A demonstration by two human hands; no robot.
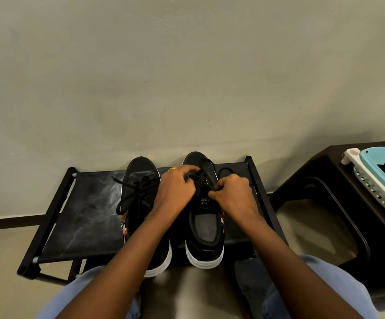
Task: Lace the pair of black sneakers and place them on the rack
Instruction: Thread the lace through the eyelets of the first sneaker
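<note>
we see a dim, warm indoor light falling evenly on the wall, with soft shadows pooling toward the right by the dark table. wide-angle bending curves the edges, and the black shoe rack loses detail in murk.

On the black tongue label of the right black sneaker with the white sole there is small white print. It is seen upside down. A letter "S" can be read, and next to it a short word, too small and blurred to read surely.
</note>
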